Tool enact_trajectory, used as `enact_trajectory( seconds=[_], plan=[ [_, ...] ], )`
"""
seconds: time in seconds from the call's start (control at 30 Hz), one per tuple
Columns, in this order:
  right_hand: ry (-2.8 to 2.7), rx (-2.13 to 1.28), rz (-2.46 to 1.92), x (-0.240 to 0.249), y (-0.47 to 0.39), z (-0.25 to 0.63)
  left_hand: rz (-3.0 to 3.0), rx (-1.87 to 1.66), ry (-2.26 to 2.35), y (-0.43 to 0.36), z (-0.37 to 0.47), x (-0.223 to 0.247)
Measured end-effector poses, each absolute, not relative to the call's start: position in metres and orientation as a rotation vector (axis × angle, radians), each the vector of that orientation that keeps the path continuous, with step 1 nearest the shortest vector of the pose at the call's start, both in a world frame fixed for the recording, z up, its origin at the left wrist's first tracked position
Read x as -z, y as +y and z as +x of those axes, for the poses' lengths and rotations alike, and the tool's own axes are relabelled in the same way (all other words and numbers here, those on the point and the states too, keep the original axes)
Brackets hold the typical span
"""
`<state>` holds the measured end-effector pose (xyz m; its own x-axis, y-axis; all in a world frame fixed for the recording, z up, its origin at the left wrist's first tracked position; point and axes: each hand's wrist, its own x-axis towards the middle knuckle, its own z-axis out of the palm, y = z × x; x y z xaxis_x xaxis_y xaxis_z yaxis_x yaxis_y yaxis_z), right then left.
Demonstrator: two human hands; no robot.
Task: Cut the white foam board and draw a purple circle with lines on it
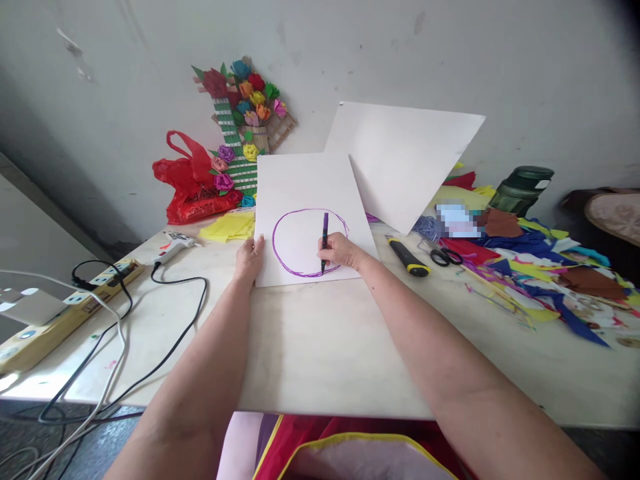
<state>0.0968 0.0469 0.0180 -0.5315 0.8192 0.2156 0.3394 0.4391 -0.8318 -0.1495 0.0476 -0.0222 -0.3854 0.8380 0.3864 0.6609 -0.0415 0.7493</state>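
A white board (310, 183) lies at the middle of the table, with a large purple circle (275, 241) drawn on its lower half. My right hand (341, 251) holds a purple marker (325, 230) upright, its tip at the lower right part of the line. The side of that hand rests on the board. At the board's lower left edge is my left hand (249, 259), gripping the edge with the thumb on top; its other fingers are partly hidden.
Another white board (405, 157) leans on the wall behind. On the table (320, 347), a utility knife (409, 257), scissors (446, 257) and coloured scraps lie right. Left are a glue gun (173, 248), power strip (95, 293), cables and yellow paper (229, 227). Paper flowers (255, 97) stand behind.
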Motion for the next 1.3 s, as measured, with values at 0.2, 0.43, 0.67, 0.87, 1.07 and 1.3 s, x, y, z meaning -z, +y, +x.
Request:
enact_trajectory(
  seconds=[0.2,0.43,0.67,0.87,1.07,1.3],
  plan=[
    [-2.088,-0.968,-0.998,-0.017,0.048,0.098,1.599,-1.405,2.015,0.046,-0.148,0.021],
    [-2.098,-0.91,-1.041,-0.019,0.05,0.1,1.59,-1.421,2.009,0.047,-0.148,0.021],
    [-2.122,-0.828,-1.106,-0.022,0.047,0.103,1.594,-1.413,2.021,0.049,-0.151,0.024],
    [-2.145,-0.719,-1.211,-0.028,0.044,0.103,1.599,-1.415,1.998,0.049,-0.151,0.024],
    [-2.164,-0.503,-1.279,-0.03,0.045,0.103,1.597,-1.411,2.007,0.046,-0.149,0.021],
    [-1.99,-0.628,-1.153,-0.03,0.045,0.104,1.643,-1.404,2.026,0.046,-0.149,0.021]
  ],
)
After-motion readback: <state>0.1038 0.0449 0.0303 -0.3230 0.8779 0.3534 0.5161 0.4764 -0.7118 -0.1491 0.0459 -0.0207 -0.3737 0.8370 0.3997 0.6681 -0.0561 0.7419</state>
